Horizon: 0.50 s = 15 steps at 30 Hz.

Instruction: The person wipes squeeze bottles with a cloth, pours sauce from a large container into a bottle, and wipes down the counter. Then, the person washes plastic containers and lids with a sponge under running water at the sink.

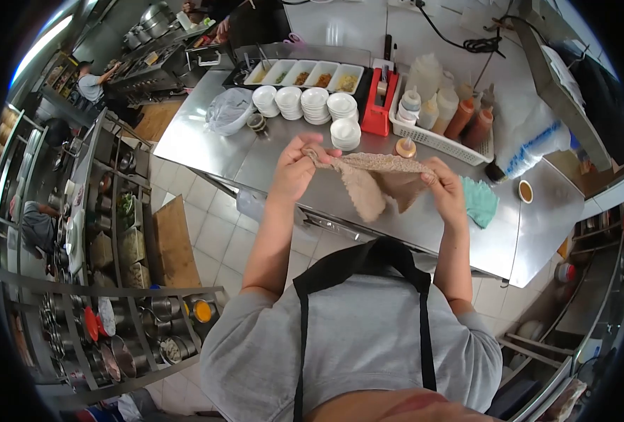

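A beige cloth (386, 165) is stretched in the air above the near edge of the steel table (245, 158). My left hand (299, 165) pinches its left end, fingers curled around the fabric. At the other end, my right hand (444, 184) grips the cloth between thumb and fingers. Two folds of it hang down between the hands. Just behind the cloth are a small squeeze bottle (405, 147) and a stack of white bowls (345, 133). A green cloth (480, 202) lies on the table, right of my right hand.
Behind are a tray of food containers (305, 76), a red holder (380, 102) and a white basket (438, 141) of sauce bottles. A bagged bowl (229, 111) sits left, a sauce cup (525, 191) right. Shelves (115, 288) line the left; a person (90, 84) stands far back.
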Available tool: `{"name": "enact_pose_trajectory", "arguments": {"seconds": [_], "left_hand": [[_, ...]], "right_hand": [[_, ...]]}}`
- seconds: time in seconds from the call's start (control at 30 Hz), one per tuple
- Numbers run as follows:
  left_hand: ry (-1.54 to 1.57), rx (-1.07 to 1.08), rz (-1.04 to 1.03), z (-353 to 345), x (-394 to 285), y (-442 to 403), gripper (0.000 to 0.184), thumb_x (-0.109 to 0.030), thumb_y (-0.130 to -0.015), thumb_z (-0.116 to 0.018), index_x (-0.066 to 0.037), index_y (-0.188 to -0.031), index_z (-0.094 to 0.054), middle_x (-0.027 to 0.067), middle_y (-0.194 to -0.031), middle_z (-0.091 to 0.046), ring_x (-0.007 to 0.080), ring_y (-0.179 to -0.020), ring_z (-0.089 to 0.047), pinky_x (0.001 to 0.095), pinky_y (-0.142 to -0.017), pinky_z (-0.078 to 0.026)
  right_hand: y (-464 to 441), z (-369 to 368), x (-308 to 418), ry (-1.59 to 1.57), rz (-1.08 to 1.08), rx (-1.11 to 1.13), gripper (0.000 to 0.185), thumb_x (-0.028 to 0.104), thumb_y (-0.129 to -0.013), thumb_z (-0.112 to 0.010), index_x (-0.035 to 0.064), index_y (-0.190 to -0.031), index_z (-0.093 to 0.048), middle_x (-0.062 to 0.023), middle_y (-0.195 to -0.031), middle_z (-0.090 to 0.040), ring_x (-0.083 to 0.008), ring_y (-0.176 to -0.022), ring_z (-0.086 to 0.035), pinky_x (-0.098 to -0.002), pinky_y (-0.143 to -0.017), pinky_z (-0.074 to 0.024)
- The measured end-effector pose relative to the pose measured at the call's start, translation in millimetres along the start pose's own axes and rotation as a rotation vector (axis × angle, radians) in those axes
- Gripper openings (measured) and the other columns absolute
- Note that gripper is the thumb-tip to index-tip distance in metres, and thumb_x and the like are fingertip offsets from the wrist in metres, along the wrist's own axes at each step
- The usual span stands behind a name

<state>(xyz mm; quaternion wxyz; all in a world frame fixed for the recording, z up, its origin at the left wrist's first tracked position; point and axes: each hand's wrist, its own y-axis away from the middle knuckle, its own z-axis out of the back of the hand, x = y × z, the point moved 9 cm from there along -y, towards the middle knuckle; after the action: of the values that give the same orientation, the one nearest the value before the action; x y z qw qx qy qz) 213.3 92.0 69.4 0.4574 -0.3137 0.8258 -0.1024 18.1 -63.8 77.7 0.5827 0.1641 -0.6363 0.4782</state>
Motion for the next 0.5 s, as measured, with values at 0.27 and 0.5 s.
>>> {"name": "enact_pose_trajectory", "arguments": {"seconds": [0.27,0.5], "left_hand": [[-1.327,0.063,0.462,28,77,35,0.016,-0.004,-0.080,-0.051,-0.002,-0.087,-0.066,0.0121,-0.092,-0.058,0.0253,-0.086,-0.060,0.0298,-0.076,-0.047],[-1.293,-0.313,-0.218,-32,55,-17,0.020,-0.014,-0.086,-0.048,-0.003,-0.098,-0.060,0.0154,-0.100,-0.054,0.0280,-0.084,-0.059,0.0336,-0.073,-0.046]], "right_hand": [[28,46,-15,0.631,-0.188,-0.177,0.021,-0.006,-0.072,-0.058,0.0023,-0.090,-0.066,-0.0023,-0.075,-0.049,-0.0143,-0.069,-0.048,-0.0209,-0.065,-0.0368],[8,44,-9,0.489,0.198,-0.629,0.023,-0.004,-0.079,-0.053,0.0003,-0.099,-0.063,-0.0043,-0.088,-0.059,-0.0132,-0.077,-0.053,-0.0230,-0.071,-0.0407]]}}
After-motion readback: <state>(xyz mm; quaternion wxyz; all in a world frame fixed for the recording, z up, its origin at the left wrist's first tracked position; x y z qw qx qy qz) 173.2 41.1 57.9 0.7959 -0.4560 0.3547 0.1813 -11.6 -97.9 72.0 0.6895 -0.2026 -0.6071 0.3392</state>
